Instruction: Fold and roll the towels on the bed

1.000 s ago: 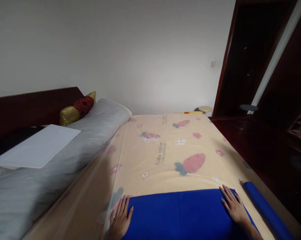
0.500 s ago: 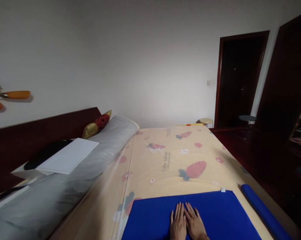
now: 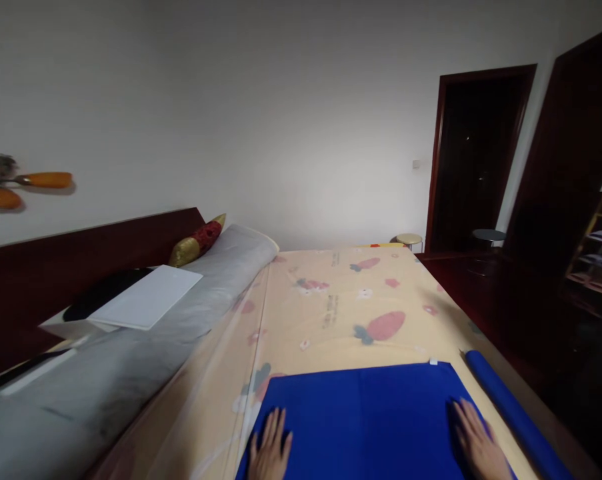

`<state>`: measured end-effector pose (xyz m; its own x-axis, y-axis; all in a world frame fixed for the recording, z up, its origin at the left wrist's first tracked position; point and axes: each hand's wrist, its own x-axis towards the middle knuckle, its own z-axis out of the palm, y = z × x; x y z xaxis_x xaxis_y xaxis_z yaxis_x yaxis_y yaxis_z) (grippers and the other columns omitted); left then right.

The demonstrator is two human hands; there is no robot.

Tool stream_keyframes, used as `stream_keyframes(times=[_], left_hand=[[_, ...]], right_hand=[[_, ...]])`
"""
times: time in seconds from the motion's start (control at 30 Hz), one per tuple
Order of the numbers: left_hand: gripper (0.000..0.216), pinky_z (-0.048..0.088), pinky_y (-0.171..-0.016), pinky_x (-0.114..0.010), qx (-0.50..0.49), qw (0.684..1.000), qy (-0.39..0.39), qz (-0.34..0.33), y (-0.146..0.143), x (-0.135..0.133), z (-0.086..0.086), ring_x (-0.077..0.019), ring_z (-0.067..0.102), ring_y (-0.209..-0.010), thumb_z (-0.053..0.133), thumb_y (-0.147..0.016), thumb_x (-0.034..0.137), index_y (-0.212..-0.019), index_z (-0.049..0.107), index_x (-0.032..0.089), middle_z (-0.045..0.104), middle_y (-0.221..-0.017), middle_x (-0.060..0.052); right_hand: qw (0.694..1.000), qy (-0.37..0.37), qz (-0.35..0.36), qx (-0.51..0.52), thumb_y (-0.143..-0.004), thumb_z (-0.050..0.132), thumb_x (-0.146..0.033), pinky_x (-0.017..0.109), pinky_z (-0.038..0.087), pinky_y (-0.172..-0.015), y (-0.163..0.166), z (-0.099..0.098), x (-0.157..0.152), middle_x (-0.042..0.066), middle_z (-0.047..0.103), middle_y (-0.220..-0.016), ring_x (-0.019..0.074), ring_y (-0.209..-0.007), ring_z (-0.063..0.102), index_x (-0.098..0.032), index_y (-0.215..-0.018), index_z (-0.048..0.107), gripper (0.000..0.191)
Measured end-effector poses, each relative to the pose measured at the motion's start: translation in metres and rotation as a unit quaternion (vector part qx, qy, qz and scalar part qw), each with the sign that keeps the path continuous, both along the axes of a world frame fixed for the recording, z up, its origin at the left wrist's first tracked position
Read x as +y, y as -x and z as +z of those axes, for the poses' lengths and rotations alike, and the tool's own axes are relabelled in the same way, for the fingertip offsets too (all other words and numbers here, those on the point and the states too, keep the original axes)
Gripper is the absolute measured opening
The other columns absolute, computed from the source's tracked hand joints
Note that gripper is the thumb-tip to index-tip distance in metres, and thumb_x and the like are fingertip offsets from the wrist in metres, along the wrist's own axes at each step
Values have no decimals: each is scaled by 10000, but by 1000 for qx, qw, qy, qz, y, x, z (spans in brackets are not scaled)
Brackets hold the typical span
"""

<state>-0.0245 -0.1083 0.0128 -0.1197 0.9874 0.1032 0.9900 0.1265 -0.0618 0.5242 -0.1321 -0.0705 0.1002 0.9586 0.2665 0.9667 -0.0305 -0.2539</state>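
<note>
A flat blue cloth (image 3: 365,417) lies spread on the near end of a bed covered by a yellow sheet (image 3: 341,313) printed with pink carrots. My left hand (image 3: 269,453) rests flat on the cloth's left edge, fingers stretched out. Flat on the cloth near its right edge lies my right hand (image 3: 478,447), also open. Neither hand holds anything. A rolled blue cloth (image 3: 511,413) lies just right of the flat one, along the bed's edge.
A long grey bolster (image 3: 131,360) runs along the bed's left side with a white board (image 3: 145,305) on it and a red-gold cushion (image 3: 197,241) behind. Dark headboard (image 3: 81,267) on the left, dark doorway (image 3: 475,153) and shelves (image 3: 595,260) on the right.
Half a second ago both hands lay together at the cloth's middle; they have now slid apart to its left and right edges. The view has tilted slightly.
</note>
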Motion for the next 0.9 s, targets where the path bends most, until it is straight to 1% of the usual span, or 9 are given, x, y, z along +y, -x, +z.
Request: stream_keyframes(times=[0.1, 0.2, 0.27, 0.33, 0.53, 0.63, 0.7, 0.8, 0.9], left_hand=[[521, 174, -1163, -495, -58, 994, -23, -89, -95, 7, -3, -199, 186, -1437, 225, -951, 321, -1467, 162, 297, 211, -1550, 29], [575, 207, -1163, -507, -99, 978, -40, -182, -177, -1, -25, -200, 196, -1436, 249, -932, 224, -1467, 51, 299, 176, -1559, 32], [592, 258, -1149, -512, -106, 973, -28, -204, -202, -14, -41, -219, 231, -1426, 286, -930, 228, -1461, 36, 306, 203, -1553, 20], [579, 280, -1145, -504, -108, 972, -15, -209, -206, -27, -51, -220, 251, -1419, 280, -943, 247, -1459, 24, 304, 218, -1550, 20], [538, 275, -1153, -465, -113, 972, -9, -207, -186, -38, -47, -190, 234, -1426, 251, -971, 331, -1468, 43, 332, 189, -1558, 56], [526, 260, -1152, -463, -103, 980, -6, -168, -159, -34, -43, -193, 231, -1426, 249, -965, 342, -1472, 111, 317, 214, -1554, 34], [521, 243, -1148, -487, -83, 991, 1, -102, -120, -35, -40, -206, 231, -1426, 248, -956, 353, -1468, 170, 303, 236, -1548, 14], [539, 209, -1144, -511, -43, 999, 21, 18, -43, -46, -35, -211, 222, -1429, 226, -947, 420, -1469, 206, 286, 229, -1548, -1], [561, 182, -1150, -479, 1, 995, 25, 92, 22, -62, -31, -184, 199, -1435, 229, -934, 423, -1474, 218, 272, 211, -1552, 1]], right_hand=[[995, 39, 85, 32, -927, 264, -395, 488, 233, -1151, 104, 32, 11, 30, 267, -1532, 231, -1420, 234, -235, -1452, 322, 551], [984, 75, 149, 68, -946, 234, -352, 450, 234, -1157, 189, 44, 10, 6, 218, -1546, 205, -1429, 206, -252, -1465, 276, 530], [976, 96, 175, 86, -948, 244, -351, 456, 228, -1161, 216, 41, 4, -6, 217, -1545, 207, -1429, 205, -273, -1466, 262, 524], [972, 109, 186, 92, -946, 261, -357, 467, 208, -1168, 224, 37, -3, -12, 214, -1545, 216, -1431, 200, -286, -1462, 266, 521], [978, 114, 157, 77, -955, 236, -448, 482, 177, -1172, 214, 36, -6, 6, 204, -1549, 222, -1434, 189, -278, -1458, 285, 533], [988, 93, 107, 63, -939, 229, -553, 495, 185, -1163, 184, 31, -6, 34, 242, -1544, 229, -1429, 216, -254, -1455, 306, 601], [995, 68, 55, 47, -924, 237, -581, 510, 188, -1155, 145, 22, -11, 40, 262, -1543, 236, -1428, 223, -255, -1454, 313, 627], [999, 32, -29, 19, -890, 244, -624, 518, 199, -1145, 74, 5, -25, 46, 263, -1548, 247, -1428, 222, -251, -1470, 281, 690], [999, 14, -51, 0, -878, 228, -627, 507, 211, -1142, 20, -12, -39, 30, 264, -1550, 238, -1429, 222, -249, -1486, 233, 716]])
